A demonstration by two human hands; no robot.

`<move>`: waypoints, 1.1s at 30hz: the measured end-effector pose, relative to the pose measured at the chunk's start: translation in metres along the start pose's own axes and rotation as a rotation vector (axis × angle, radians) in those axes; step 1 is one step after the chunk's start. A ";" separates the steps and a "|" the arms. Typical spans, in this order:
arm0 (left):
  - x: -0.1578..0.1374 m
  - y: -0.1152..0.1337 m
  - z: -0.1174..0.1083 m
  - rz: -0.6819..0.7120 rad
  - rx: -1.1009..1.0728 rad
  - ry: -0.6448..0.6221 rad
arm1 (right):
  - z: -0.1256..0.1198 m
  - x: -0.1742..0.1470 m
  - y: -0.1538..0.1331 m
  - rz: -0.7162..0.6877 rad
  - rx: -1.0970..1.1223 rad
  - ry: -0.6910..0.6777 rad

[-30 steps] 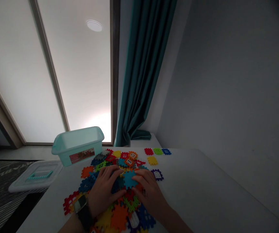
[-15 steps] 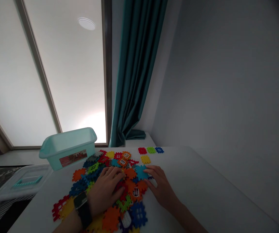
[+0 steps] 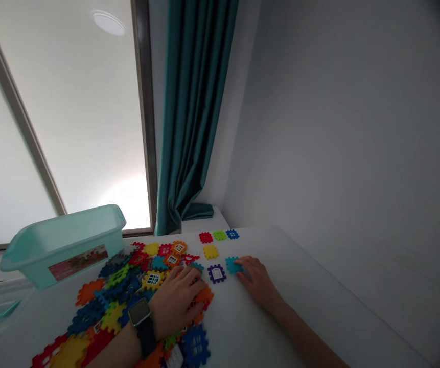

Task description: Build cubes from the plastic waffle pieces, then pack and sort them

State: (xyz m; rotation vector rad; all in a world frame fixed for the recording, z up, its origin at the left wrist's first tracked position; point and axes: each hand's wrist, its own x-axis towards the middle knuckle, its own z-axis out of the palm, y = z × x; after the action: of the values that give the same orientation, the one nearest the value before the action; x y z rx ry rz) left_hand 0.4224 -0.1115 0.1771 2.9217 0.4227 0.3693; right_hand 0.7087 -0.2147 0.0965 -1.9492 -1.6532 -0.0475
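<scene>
My right hand (image 3: 258, 278) has its thumb and fingers on the edge of a light blue notched plastic tile (image 3: 233, 265), which is at the white tabletop right of the pile. Just left of it lies a purple tile (image 3: 217, 274) with a window pattern. My left hand (image 3: 179, 294), with a dark watch (image 3: 140, 313) on the wrist, rests over the heap of coloured notched tiles (image 3: 122, 291). Its fingers are spread and slightly bent on the pieces, covering some of them. An orange tile (image 3: 205, 295) shows beside its fingertips.
A red tile (image 3: 206, 237), a green tile (image 3: 220, 235) and a blue tile (image 3: 232, 234) form a row at the back, with a yellow tile (image 3: 211, 251) in front. A mint plastic bin (image 3: 82, 240) stands at the left; a teal curtain (image 3: 192, 128) hangs behind.
My right hand has moved the light blue tile off the heap to the right. The purple tile now shows fully. My left hand stays over the heap, and the view has turned right.
</scene>
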 end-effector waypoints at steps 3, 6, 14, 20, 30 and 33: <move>0.001 -0.001 0.003 0.000 -0.011 0.029 | 0.002 0.004 0.004 0.051 -0.023 -0.066; 0.000 -0.003 0.003 -0.007 -0.022 0.041 | 0.004 0.015 0.007 0.074 -0.038 -0.109; -0.002 -0.008 -0.002 -0.024 -0.032 0.046 | 0.013 0.052 0.016 0.095 -0.064 -0.128; -0.002 -0.011 -0.001 -0.013 -0.030 0.049 | 0.018 0.059 0.019 0.120 -0.088 -0.137; -0.005 -0.017 0.002 0.038 0.022 0.145 | 0.010 0.043 0.015 0.072 -0.062 -0.155; -0.005 -0.018 0.003 0.033 0.022 0.136 | 0.010 0.041 0.016 0.064 -0.057 -0.161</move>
State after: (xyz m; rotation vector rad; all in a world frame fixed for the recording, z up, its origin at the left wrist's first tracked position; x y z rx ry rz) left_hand 0.4140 -0.0965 0.1699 2.9377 0.4003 0.5747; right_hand 0.7294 -0.1744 0.0982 -2.0948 -1.7059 0.0902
